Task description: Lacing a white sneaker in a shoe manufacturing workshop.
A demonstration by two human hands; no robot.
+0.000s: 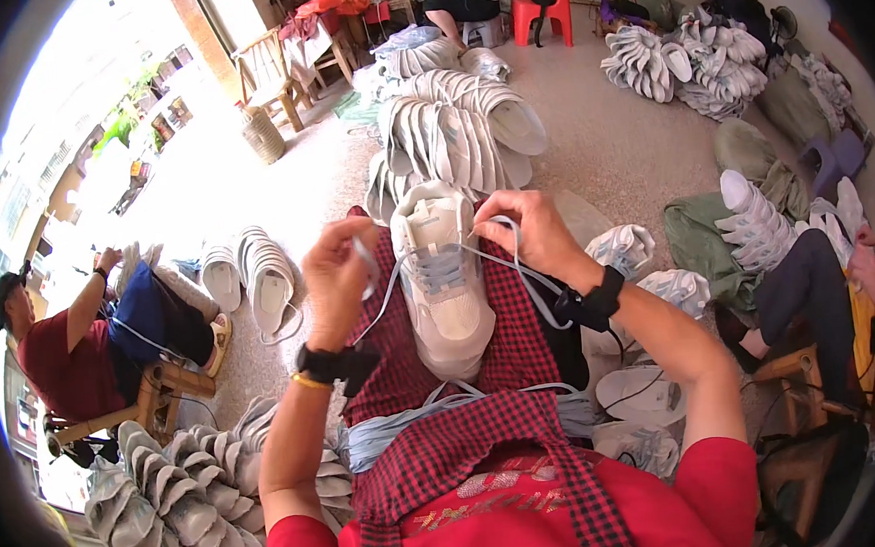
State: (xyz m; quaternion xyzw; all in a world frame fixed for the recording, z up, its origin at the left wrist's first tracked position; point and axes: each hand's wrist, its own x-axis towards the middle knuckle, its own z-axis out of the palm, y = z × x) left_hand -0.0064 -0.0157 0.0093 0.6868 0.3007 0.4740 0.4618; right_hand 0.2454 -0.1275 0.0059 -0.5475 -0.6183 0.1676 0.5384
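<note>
A pale grey and white sneaker upper rests on my lap over a red-and-black checked apron, its toe toward me. A light grey-blue shoelace passes through its lower eyelets; the upper rows look unlaced. Left of the shoe, my left hand is raised with its fingers closed on one part of the lace. At the upper right of the shoe, my right hand pinches the lace's other side near the eyelets, and a loop hangs below it. A bundle of blue-grey laces lies across my waist.
Stacked shoe uppers stand just beyond my knees. More piles lie at lower left and far right. Seated co-workers are at left, right and back. A red plastic chair and a wooden chair stand farther off.
</note>
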